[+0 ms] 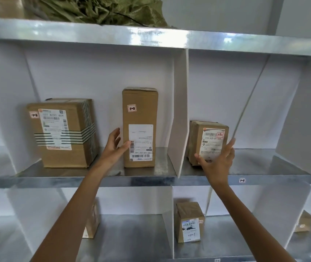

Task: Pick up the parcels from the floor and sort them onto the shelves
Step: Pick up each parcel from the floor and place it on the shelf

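Galvanised steel shelf (150,180), middle tier, split by a white divider (179,114).

Left bay: tall parcel (139,127) upright, marked 1-2. Right bay: small parcel (207,137) upright, label facing out.

Step judged: placing. Both parcels sit on the shelf, none in the air.

Left hand (115,146) beside the tall parcel's left edge, fingers (115,136) straight and wide, thumb touching its label. Right hand (219,163) spread over the small parcel's front, fingertips along its right edge; pressing or merely touching, hard to tell.

Next: draw both arms back, return to the floor for more.
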`<state>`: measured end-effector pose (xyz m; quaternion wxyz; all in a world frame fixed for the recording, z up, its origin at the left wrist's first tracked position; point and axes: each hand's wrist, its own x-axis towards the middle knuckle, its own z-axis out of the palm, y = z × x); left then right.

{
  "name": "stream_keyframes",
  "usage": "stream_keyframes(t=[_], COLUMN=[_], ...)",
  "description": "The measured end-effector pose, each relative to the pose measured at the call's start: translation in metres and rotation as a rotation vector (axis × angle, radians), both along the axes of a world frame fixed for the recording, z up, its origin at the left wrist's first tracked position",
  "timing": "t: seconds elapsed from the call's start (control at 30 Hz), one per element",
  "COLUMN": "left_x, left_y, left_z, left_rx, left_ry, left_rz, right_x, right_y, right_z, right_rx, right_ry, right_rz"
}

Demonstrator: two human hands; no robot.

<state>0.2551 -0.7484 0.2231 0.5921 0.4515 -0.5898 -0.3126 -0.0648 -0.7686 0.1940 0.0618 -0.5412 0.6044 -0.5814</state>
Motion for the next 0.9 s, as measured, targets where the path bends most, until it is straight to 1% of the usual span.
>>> stream_keyframes(t=[0.1,0.23,0.3,0.37,0.43,0.5,0.6,0.7,0.8,0.9], left_x=[0.007,0.022,0.034,0.053,0.078,0.104,0.129,0.132,0.121,0.109], left_y=[0.033,0.101,0.147,0.203,0.272,0.357,0.493,0.612,0.708,0.783], left_z=[-0.003,-0.022,-0.045,-0.076,-0.11,-0.146,-0.185,-0.205,-0.219,-0.233], left_rx=[0.005,-0.028,-0.03,0.006,0.1,0.259,0.425,0.536,0.648,0.705], left_ry=[-0.035,-0.042,-0.058,-0.103,-0.22,-0.299,-0.3,-0.299,-0.277,-0.184], left_rz=[0.202,0.351,0.456,0.61,0.787,0.953,1.187,1.407,1.54,1.627], right_x=[0.0,0.016,0.035,0.064,0.1,0.14,0.201,0.254,0.296,0.334], right_y=[0.024,0.07,0.097,0.127,0.162,0.201,0.269,0.337,0.397,0.443], right_z=[0.001,-0.007,-0.021,-0.043,-0.069,-0.101,-0.145,-0.184,-0.215,-0.238], right_rx=[-0.112,-0.253,-0.256,-0.212,-0.178,-0.133,-0.032,-0.001,0.046,0.054], right_ry=[0.002,-0.01,0.004,0.059,0.159,0.279,0.333,0.433,0.499,0.584], right_rz=[0.023,0.136,0.231,0.351,0.529,0.737,1.049,1.294,1.463,1.58])
